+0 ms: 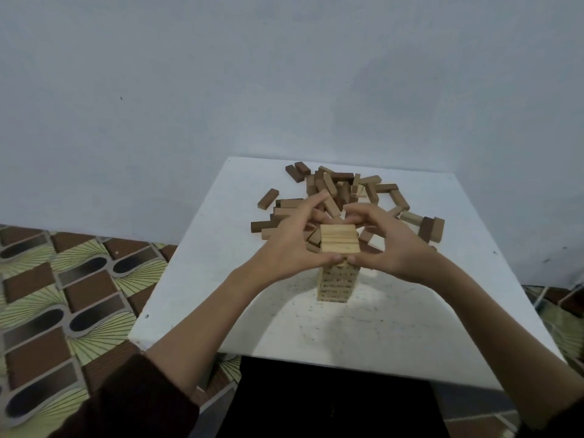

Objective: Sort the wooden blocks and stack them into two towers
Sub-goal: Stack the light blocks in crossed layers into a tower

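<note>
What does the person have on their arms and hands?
The left hand and right hand are bare: no gloves, rings or watch show. The person wears dark brown long sleeves. The left sleeve is pushed up toward the elbow, leaving the forearm bare; only a bit of the right sleeve shows at the picture's corner.

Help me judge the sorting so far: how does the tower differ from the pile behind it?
The tower stands upright in neat layers; the pile lies scattered at all angles. The tower shows only light wood; the pile mixes light and dark blocks. The left hand and right hand hold the tower's top; the pile lies farther back. Both sit on the white table.
</note>
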`<state>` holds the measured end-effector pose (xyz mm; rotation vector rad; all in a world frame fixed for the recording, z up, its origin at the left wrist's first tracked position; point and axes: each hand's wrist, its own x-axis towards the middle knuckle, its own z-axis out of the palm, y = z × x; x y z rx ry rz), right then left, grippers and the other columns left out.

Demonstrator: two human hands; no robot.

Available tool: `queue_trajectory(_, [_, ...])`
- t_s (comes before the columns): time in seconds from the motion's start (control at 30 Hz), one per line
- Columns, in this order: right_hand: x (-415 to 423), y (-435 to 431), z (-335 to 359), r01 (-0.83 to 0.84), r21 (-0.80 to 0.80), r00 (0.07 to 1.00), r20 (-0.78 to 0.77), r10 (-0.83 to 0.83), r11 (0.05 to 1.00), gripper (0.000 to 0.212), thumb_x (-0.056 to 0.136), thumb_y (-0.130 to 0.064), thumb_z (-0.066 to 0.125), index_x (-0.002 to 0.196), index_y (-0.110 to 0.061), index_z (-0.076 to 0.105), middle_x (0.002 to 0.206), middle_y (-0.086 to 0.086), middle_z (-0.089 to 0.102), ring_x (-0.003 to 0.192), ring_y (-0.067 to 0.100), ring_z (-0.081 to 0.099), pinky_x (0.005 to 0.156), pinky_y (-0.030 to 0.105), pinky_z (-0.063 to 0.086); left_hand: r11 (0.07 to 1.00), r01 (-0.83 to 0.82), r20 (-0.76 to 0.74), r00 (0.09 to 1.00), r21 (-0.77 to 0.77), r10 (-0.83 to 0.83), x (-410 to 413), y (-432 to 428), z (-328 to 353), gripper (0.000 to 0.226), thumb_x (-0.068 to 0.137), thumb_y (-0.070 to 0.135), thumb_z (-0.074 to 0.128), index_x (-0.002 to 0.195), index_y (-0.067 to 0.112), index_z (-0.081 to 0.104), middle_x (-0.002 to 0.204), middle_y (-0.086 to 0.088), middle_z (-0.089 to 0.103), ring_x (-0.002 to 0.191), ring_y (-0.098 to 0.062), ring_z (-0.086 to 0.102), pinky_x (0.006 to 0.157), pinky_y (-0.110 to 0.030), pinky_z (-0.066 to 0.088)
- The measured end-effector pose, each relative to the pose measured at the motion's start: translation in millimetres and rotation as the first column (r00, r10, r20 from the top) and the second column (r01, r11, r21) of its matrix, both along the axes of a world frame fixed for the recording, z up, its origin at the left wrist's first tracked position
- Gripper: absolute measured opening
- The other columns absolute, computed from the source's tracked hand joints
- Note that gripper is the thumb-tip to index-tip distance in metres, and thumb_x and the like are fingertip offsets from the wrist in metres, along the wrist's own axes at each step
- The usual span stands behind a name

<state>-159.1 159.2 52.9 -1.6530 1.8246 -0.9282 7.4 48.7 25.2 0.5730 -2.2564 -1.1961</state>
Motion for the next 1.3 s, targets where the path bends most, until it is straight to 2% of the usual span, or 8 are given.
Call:
queue_trajectory(0.13, [-4.3, 1.4, -8.4, -0.01, 0.007, 1.0, -0.003, 0.01, 1.0, 0.069, 0.075, -0.009, 0.076, 0.128, -0.03, 0.038, 0.111, -0.019, 0.052, 0.103, -0.023, 0.044, 0.081, -0.004, 0.034, 1.0, 0.0, 0.016, 1.0, -0.003, 0.0, -1.1, 2.4, -4.3, 0.087, 0.068, 0.017, 0.083, 0.136, 0.033, 0.031, 0.104, 0.018, 0.057, 0.103, 0.003, 0.054, 0.092, -0.02, 0.044])
queue_trajectory(0.27, [-6.8, 2.0, -13.8, -0.019, 0.017, 0.999, 0.039, 0.018, 1.0, 0.068, 0.077, -0.004, 0.074, 0.131, -0.025, 0.038, 0.111, -0.014, 0.052, 0.099, -0.024, 0.044, 0.077, -0.004, 0.035, 1.0, 0.0, 0.048, 0.999, 0.006, -0.001, -2.2, 4.1, -7.1, 0.089, 0.069, 0.019, 0.083, 0.141, 0.029, 0.03, 0.104, 0.022, 0.056, 0.101, 0.005, 0.054, 0.085, -0.023, 0.047])
queue_trajectory(0.43, [-7.1, 2.9, -17.0, -0.038, 0.029, 0.999, 0.029, 0.037, 0.999, 0.075, 0.075, -0.009, 0.077, 0.137, -0.021, 0.036, 0.118, -0.009, 0.052, 0.103, -0.025, 0.042, 0.081, -0.005, 0.033, 1.0, 0.012, 0.07, 0.997, 0.001, -0.012, -1.7, 5.1, -10.2, 0.091, 0.064, 0.032, 0.082, 0.138, 0.033, 0.029, 0.11, 0.026, 0.053, 0.109, 0.002, 0.052, 0.098, -0.026, 0.043])
queue_trajectory(0.73, [-4.5, 4.0, -18.6, -0.02, 0.028, 0.999, 0.03, 0.019, 0.999, 0.079, 0.073, -0.008, 0.078, 0.139, -0.02, 0.036, 0.111, -0.019, 0.047, 0.102, -0.023, 0.042, 0.083, -0.004, 0.033, 1.0, 0.012, 0.105, 0.994, 0.002, -0.012, -2.7, 3.6, -14.9, 0.094, 0.068, 0.024, 0.084, 0.141, 0.032, 0.026, 0.115, 0.017, 0.054, 0.114, -0.003, 0.051, 0.102, -0.032, 0.042])
queue_trajectory(0.87, [-2.7, 3.2, -18.9, -0.02, 0.035, 0.998, 0.063, 0.018, 0.999, 0.077, 0.075, -0.003, 0.076, 0.139, -0.016, 0.036, 0.11, -0.019, 0.045, 0.098, -0.025, 0.042, 0.078, -0.005, 0.035, 1.0, 0.0, 0.096, 0.995, 0.022, -0.002, -3.7, 3.5, -16.2, 0.093, 0.064, 0.034, 0.082, 0.138, 0.039, 0.025, 0.119, 0.006, 0.057, 0.114, -0.007, 0.053, 0.1, -0.034, 0.044])
queue_trajectory(1.1, [-2.2, 4.1, -24.0, -0.025, 0.009, 0.995, 0.101, 0.024, 1.0, 0.077, 0.075, -0.002, 0.075, 0.14, -0.013, 0.034, 0.112, -0.016, 0.044, 0.098, -0.029, 0.041, 0.076, -0.003, 0.036, 0.994, -0.023, 0.05, 0.999, 0.104, 0.018, -3.0, 6.3, -19.5, 0.094, 0.058, 0.047, 0.078, 0.137, 0.042, 0.028, 0.121, 0.005, 0.056, 0.109, -0.008, 0.056, 0.096, -0.031, 0.047])
queue_trajectory(1.2, [1.2, 6.5, -29.7, -0.016, 0.005, 0.986, 0.165, 0.015, 1.0, 0.083, 0.076, -0.006, 0.074, 0.142, -0.021, 0.026, 0.124, -0.011, 0.041, 0.104, -0.027, 0.04, 0.08, -0.004, 0.036, 0.983, -0.006, 0.046, 0.999, 0.185, -0.002, -0.9, 13.2, -23.1, 0.102, 0.061, 0.044, 0.079, 0.143, 0.036, 0.019, 0.135, 0.01, 0.046, 0.125, 0.0, 0.044, 0.106, -0.024, 0.037])
queue_trajectory(1.3, [8.6, 11.4, -39.9, -0.001, -0.002, 0.972, 0.237, 0.001, 1.0, 0.087, 0.077, -0.029, 0.076, 0.141, -0.035, 0.017, 0.14, -0.012, 0.033, 0.122, -0.009, 0.037, 0.091, 0.003, 0.036, 0.963, 0.013, 0.044, 0.999, 0.27, -0.025, -0.7, 23.4, -30.1, 0.11, 0.066, 0.046, 0.075, 0.149, 0.029, 0.005, 0.154, 0.009, 0.022, 0.138, 0.005, 0.021, 0.112, -0.019, 0.024])
